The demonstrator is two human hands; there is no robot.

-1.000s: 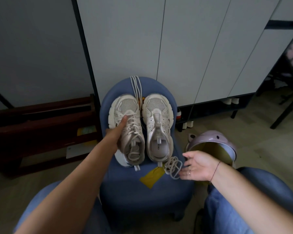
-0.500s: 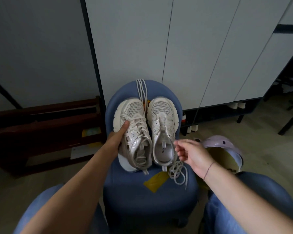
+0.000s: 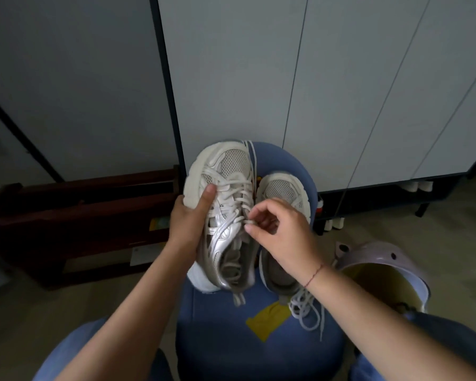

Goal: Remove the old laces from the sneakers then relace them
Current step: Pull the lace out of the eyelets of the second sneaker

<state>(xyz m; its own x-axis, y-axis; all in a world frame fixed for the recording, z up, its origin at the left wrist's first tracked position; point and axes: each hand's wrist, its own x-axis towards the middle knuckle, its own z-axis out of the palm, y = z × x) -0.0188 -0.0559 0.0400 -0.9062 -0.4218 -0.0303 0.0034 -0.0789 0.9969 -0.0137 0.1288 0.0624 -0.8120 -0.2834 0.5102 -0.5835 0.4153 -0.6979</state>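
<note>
Laced sneaker [image 3: 226, 204] now lifted off blue stool [image 3: 259, 353] before white cabinets [image 3: 341, 78]

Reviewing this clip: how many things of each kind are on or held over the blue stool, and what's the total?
Sneakers: 2 (held sneaker, seat sneaker)
Loose lace bundles: 2 (near bundle, far strands)
Yellow tag: 1
Total: 5
</note>
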